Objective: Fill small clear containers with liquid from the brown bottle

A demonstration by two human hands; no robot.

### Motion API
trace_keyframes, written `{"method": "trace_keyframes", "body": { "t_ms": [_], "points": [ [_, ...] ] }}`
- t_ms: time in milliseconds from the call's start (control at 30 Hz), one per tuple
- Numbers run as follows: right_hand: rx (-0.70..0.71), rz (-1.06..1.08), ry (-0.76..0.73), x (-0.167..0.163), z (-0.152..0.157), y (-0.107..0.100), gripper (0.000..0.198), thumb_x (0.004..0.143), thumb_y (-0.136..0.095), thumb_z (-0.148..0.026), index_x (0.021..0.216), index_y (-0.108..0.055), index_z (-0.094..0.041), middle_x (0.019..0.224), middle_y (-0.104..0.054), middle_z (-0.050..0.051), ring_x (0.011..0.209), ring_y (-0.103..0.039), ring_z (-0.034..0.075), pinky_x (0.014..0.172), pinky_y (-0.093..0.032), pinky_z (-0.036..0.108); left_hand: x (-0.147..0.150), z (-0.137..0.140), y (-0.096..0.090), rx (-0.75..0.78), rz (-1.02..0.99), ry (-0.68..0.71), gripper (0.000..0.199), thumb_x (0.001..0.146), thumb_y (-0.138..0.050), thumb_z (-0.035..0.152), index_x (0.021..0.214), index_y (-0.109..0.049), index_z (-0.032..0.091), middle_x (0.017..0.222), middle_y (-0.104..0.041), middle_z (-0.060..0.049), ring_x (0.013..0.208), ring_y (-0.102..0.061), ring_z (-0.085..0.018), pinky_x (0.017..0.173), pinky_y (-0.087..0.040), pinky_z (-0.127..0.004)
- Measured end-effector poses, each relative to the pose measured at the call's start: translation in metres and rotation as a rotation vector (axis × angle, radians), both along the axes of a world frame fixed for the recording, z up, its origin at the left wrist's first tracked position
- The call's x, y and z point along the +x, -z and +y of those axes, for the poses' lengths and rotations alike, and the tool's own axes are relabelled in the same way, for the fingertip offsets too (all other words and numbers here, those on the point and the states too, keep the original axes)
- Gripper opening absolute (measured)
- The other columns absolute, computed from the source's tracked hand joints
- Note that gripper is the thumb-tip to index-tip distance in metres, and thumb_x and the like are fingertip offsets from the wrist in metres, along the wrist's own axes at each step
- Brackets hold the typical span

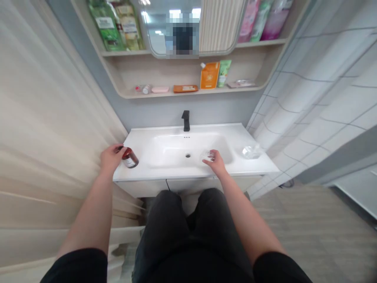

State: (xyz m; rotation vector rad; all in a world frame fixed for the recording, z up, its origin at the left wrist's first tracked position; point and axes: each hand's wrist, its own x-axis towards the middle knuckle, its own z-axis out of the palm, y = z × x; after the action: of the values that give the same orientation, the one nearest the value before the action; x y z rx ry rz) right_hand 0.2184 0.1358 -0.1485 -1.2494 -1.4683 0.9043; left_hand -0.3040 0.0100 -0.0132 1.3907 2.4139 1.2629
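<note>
My left hand (110, 158) is closed around the top of a reddish-brown bottle (130, 158) with a white label. The bottle leans at the left end of the white washbasin counter (141, 144). Over the right part of the sink basin (171, 147), my right hand (217, 162) grips a small clear cup (206, 156) with its fingers and thumb. The cup's contents, if any, cannot be made out. A black faucet (186, 121) stands behind the basin, above the drain (187, 155).
A clear container (251, 151) rests on the counter's right end. On the shelf (165, 94) above are an orange pouch (210, 76), a green tube (224, 73) and small items. Taller bottles flank the mirror (156, 29). A curtain (59, 118) hangs left; a tiled wall (318, 98) stands right.
</note>
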Motion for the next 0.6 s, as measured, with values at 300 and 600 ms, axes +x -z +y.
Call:
{"method": "trace_keyframes", "body": {
  "t_ms": [300,600],
  "points": [
    [-0.014,-0.003,0.002,0.0,-0.003,-0.005,0.083,0.062,-0.095,-0.064,0.126,-0.056,-0.028,0.119,-0.075,0.011,0.109,-0.074,0.033,0.101,-0.061,0.055,-0.013,-0.014,0.008,0.406,-0.05,-0.16,0.046,0.098,-0.074,0.04,0.133,-0.072,0.01,0.126,-0.079,-0.01,0.109,-0.073,-0.021,0.104,-0.061,-0.039],
    [-0.011,-0.007,-0.016,0.001,0.0,-0.001,0.082,0.062,-0.095,-0.062,0.126,-0.056,-0.028,0.119,-0.075,0.01,0.108,-0.075,0.032,0.101,-0.06,0.054,-0.001,-0.091,0.089,-0.092,0.167,-0.129,0.038,0.087,-0.076,0.04,0.118,-0.081,0.019,0.113,-0.081,-0.012,0.099,-0.077,-0.031,0.102,-0.061,-0.048]
  ]
}}
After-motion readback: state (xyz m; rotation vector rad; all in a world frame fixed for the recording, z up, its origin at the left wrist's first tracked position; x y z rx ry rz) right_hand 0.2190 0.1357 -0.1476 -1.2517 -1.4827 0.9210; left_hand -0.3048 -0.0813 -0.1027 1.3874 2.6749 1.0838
